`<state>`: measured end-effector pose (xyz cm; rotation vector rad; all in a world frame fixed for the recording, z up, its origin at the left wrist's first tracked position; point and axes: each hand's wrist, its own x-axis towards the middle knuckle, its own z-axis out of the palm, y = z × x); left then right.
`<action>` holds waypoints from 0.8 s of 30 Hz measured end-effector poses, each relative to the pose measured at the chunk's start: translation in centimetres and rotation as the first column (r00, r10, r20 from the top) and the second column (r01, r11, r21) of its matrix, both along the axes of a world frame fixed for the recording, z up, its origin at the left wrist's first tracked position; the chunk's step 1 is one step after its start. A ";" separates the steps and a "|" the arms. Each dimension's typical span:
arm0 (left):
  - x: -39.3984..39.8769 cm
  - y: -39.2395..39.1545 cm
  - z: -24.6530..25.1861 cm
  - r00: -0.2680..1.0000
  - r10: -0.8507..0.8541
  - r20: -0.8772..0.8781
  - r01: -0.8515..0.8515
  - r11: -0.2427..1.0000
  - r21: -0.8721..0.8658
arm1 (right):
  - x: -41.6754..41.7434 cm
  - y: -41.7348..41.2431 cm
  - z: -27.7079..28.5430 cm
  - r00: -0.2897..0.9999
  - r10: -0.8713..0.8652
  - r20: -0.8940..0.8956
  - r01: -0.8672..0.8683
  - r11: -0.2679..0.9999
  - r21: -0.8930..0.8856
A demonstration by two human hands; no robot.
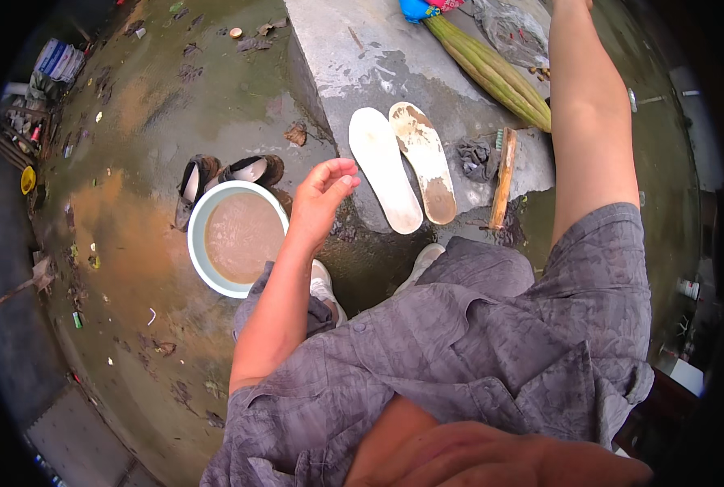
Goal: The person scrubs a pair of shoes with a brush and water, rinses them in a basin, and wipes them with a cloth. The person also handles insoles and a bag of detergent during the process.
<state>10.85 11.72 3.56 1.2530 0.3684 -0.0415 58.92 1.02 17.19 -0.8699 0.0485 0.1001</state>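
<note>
My left hand (325, 198) hovers between the basin and the slab, fingers slightly bent, holding nothing. Close to its fingertips, a cleaner white insole (385, 167) lies on the concrete slab. Beside that is a second insole (424, 159) with brown patches. My right arm reaches up past the top edge, so that hand is out of view. A wooden brush (504, 179) with green bristles lies at the slab's near edge, right of a crumpled dark grey cloth (476, 160). Left of my left forearm stands a pale blue basin (198, 259) of murky brown water.
A pair of dark shoes (186, 204) sits behind the basin. On the concrete slab (328, 36) lie a long ribbed green gourd or folded umbrella-like item (490, 70) and a clear plastic bag (514, 30). Wet ground (148, 243) carries leaves and litter. My white-shod feet are below the slab.
</note>
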 end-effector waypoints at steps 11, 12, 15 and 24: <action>0.9 -2.2 1.0 0.992 0.050 0.117 -0.059 0.995 0.081 | -9.9 -16.2 -7.0 0.965 0.106 -0.241 -0.147 0.976 -0.159; 1.0 -2.2 1.1 0.991 0.053 0.127 -0.064 0.994 0.086 | -12.0 -17.4 -8.1 0.931 0.193 -0.309 -0.261 0.946 -0.195; 0.3 -1.6 0.9 0.988 0.072 0.135 -0.095 0.980 0.174 | -23.5 -13.7 -8.8 0.794 0.435 -0.425 -0.607 0.612 -0.508; 0.0 -2.7 1.4 0.969 0.046 0.241 -0.112 0.957 0.268 | -30.2 -10.9 -14.1 0.833 0.357 -0.423 -0.520 0.243 -0.819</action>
